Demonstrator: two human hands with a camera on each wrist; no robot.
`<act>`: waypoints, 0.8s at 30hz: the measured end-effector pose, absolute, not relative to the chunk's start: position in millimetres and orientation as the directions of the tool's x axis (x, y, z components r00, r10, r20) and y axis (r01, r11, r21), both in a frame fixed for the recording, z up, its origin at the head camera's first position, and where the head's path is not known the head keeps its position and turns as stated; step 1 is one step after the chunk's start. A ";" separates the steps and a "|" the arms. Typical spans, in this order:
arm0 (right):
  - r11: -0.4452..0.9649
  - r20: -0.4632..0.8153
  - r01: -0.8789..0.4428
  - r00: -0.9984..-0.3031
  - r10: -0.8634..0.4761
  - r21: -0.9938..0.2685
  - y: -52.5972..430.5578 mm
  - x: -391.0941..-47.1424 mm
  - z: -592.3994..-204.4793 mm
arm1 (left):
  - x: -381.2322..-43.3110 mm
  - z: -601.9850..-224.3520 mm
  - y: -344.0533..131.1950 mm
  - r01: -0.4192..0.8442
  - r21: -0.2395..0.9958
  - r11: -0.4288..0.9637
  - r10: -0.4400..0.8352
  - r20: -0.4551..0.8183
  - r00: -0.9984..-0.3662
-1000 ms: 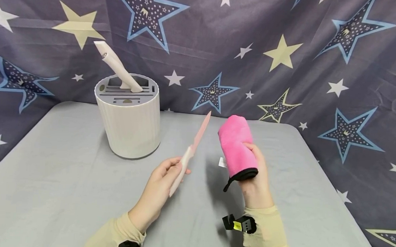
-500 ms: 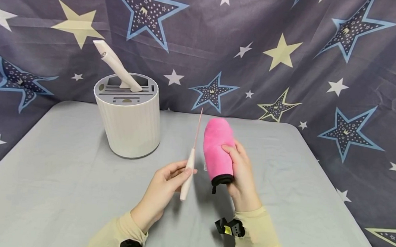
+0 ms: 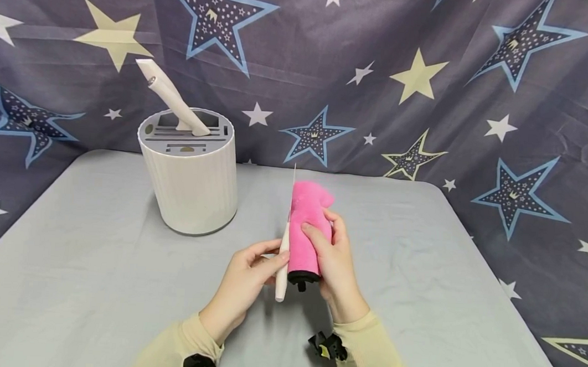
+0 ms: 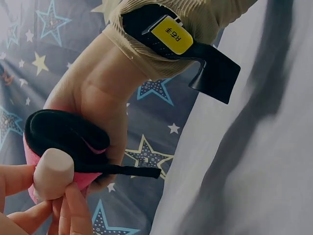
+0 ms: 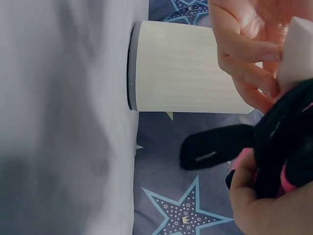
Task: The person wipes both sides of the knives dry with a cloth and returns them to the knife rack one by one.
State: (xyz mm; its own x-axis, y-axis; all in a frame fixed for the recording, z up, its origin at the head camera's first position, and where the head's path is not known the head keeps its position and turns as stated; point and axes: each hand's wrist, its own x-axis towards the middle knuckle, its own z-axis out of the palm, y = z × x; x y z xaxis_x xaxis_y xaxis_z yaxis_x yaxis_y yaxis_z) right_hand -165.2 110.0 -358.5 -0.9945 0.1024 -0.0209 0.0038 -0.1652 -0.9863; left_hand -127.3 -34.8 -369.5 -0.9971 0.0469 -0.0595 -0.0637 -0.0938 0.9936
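Observation:
My left hand [image 3: 241, 275] pinches the white handle of a knife [image 3: 284, 241] between thumb and fingers. Its thin pinkish blade points up and away, seen nearly edge-on. Against the blade's right side lies a rolled pink cloth [image 3: 303, 234] with black trim, gripped by my right hand [image 3: 334, 266]. From the left wrist view, the blunt handle end [image 4: 53, 171] shows in front of the cloth's black edge [image 4: 61, 137]. A black hanging loop [image 5: 215, 147] dangles from the cloth in the right wrist view. Part of the blade is hidden by the cloth.
A round, cream ribbed knife block [image 3: 189, 192] stands at the back left of the grey-covered table [image 3: 95, 262]. White handles [image 3: 173, 99] lean out of its slotted grey top. Behind the table hangs a star-patterned curtain [image 3: 290, 56].
My right hand has moved left with the cloth, bringing it against the knife. My left hand has turned the knife from a slanted broadside to upright and edge-on.

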 end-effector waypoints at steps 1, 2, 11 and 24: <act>-0.154 -0.016 0.000 -0.995 0.100 -0.988 109.5 -164.7 -358.4 | -127.3 -369.3 -34.9 -0.062 0.994 -0.094 0.046 -0.058 -0.997; -0.143 -0.011 -0.003 -0.995 0.094 -0.990 109.1 -164.3 -358.3 | -127.4 -369.3 -35.1 -0.058 0.994 -0.095 0.044 -0.054 -0.998; -0.069 -0.024 0.025 -1.000 -0.016 -0.997 104.7 -156.2 -356.1 | -131.3 -365.1 -42.8 -0.061 0.991 -0.118 0.015 -0.059 -0.998; -0.052 0.008 -0.002 -0.993 -0.114 -0.999 100.3 -148.7 -351.9 | -138.6 -353.8 -57.5 -0.055 0.992 -0.111 0.013 -0.054 -0.998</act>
State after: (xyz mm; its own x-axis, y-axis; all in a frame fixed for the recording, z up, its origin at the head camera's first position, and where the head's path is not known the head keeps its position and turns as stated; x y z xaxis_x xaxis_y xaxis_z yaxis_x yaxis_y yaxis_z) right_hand -148.7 100.3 -351.9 -0.9934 -0.1142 0.0077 -0.0018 -0.0516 -0.9987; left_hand -138.6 -57.5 -353.8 -0.9984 0.0125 -0.0543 -0.0554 -0.1105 0.9923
